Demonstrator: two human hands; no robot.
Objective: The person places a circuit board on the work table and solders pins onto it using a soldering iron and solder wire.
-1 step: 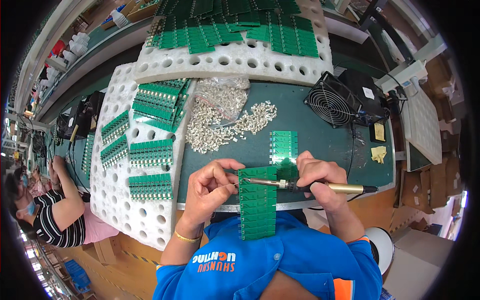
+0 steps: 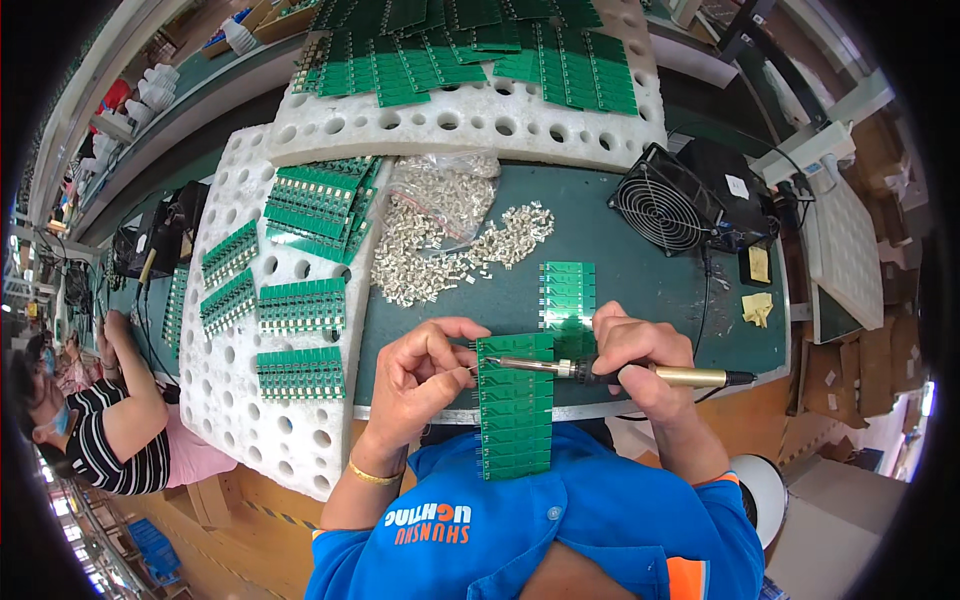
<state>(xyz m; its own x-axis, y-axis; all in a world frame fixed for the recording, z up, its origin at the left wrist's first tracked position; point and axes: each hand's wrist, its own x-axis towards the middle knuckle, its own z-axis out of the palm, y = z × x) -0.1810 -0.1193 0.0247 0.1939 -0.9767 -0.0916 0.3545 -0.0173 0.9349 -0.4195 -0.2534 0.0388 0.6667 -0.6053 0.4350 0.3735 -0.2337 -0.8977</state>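
Note:
My right hand (image 2: 648, 358) grips a soldering iron (image 2: 692, 377) with a gold handle and black collar. Its metal tip lies over the upper left edge of a long green circuit board (image 2: 516, 425), which stretches toward my blue jacket. Beside that edge, my left hand (image 2: 412, 375) is closed, thumb and forefinger pinching a thin solder wire (image 2: 473, 368) that reaches toward the tip. Whether these fingers also touch the board I cannot tell. Just beyond, another green circuit board (image 2: 567, 285) lies on the bench, partly covered by the held one.
Small white-metal connectors (image 2: 420, 265) are heaped by a clear plastic bag (image 2: 450, 195). White foam trays (image 2: 300, 440) carry several green boards. A black fan (image 2: 655, 200) and a yellow sponge (image 2: 759, 264) stand right. A co-worker in a striped shirt (image 2: 120, 435) sits left.

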